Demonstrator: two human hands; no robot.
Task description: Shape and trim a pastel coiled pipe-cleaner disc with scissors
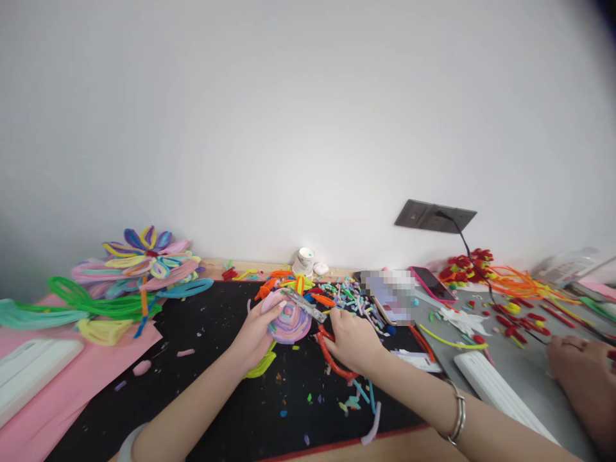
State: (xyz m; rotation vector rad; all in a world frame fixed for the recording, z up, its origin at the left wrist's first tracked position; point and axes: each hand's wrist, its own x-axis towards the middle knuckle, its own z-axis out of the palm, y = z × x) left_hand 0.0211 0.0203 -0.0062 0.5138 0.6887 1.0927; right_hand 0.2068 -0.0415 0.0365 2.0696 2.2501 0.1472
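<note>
My left hand (255,333) is closed on the edge of a round pastel coil (289,319) of fuzzy pipe cleaners in pink, lilac and peach. Closed around a pair of scissors (308,307), my right hand (350,337) is just right of the coil. The metal blades point up and left along the coil's upper edge; whether they touch it I cannot tell. A red loop hangs below the right hand, apparently the scissors' handle. Under my left hand, a bundle of yellow-green pipe cleaners (262,364) lies on the black mat (206,391).
Pipe-cleaner flowers (151,256) stand at left, above a pink sheet (139,350). Coloured clippings (356,298) cover the mat behind my hands. A paper cup (304,261) and a phone (433,283) are near the wall. Another person's hand (580,369) rests at right.
</note>
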